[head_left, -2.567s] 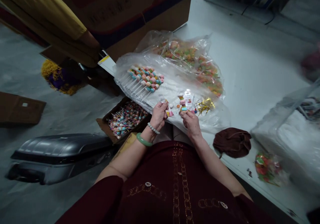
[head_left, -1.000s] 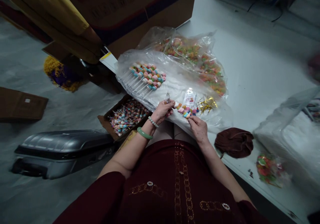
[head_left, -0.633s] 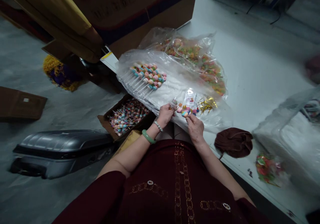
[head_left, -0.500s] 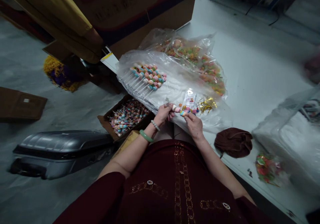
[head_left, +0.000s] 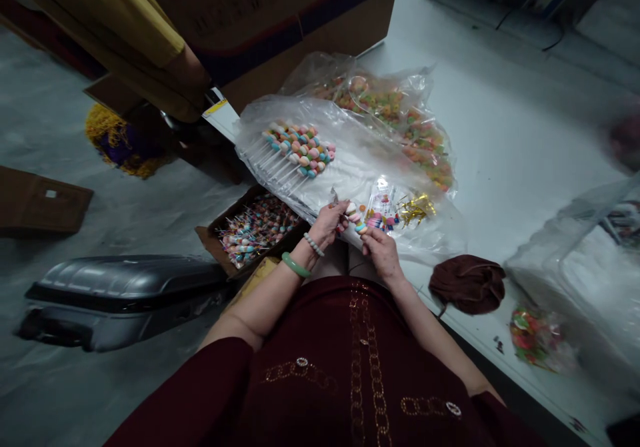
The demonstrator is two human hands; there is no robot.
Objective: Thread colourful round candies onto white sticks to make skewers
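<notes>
Between my two hands is a candy skewer [head_left: 356, 218] of pastel pieces, white and pink at its upper end, yellow and blue at its lower end. My left hand [head_left: 330, 223], with a bead bracelet and a green bangle at the wrist, is closed on the upper end. The fingers of my right hand [head_left: 381, 250] pinch the lower end. Just beyond lie a small clear packet [head_left: 383, 194] and gold twist ties [head_left: 418, 208] on the plastic sheet. Finished-looking candy skewers [head_left: 300, 148] lie in a row to the upper left, white sticks toward me.
Clear bags of colourful candy [head_left: 385, 104] lie at the back. An open carton [head_left: 215, 250] of wrapped sticks stands left, near a grey suitcase [head_left: 130, 294]. A brown cloth [head_left: 467, 284] rests on the white table [head_left: 500, 134]. Another person's yellow sleeve [head_left: 145, 20] is upper left.
The candy skewer has tilted more steeply, its lower end toward me. My right hand has shifted slightly left and nearer to me, and my left hand has moved up a little.
</notes>
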